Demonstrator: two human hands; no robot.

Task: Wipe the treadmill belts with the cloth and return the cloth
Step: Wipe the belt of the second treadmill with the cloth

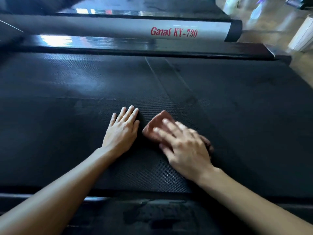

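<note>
A wide black textured treadmill belt (220,99) fills the middle of the view. My left hand (121,131) lies flat on the belt with straight fingers. Just to its right, my right hand (184,146) presses a reddish-brown cloth (155,126) down on the belt with fingers spread; this hand is blurred. Part of the cloth shows beyond the fingertips and a bit at the hand's right side; the rest is hidden under the palm.
A glossy black side rail (135,46) runs along the belt's far edge, and beyond it a silver bar (118,29) reads "Ganas KY-730". Spray bottles (257,11) and a white object (303,36) stand on the floor at the upper right. A dark rail (50,197) borders the near edge.
</note>
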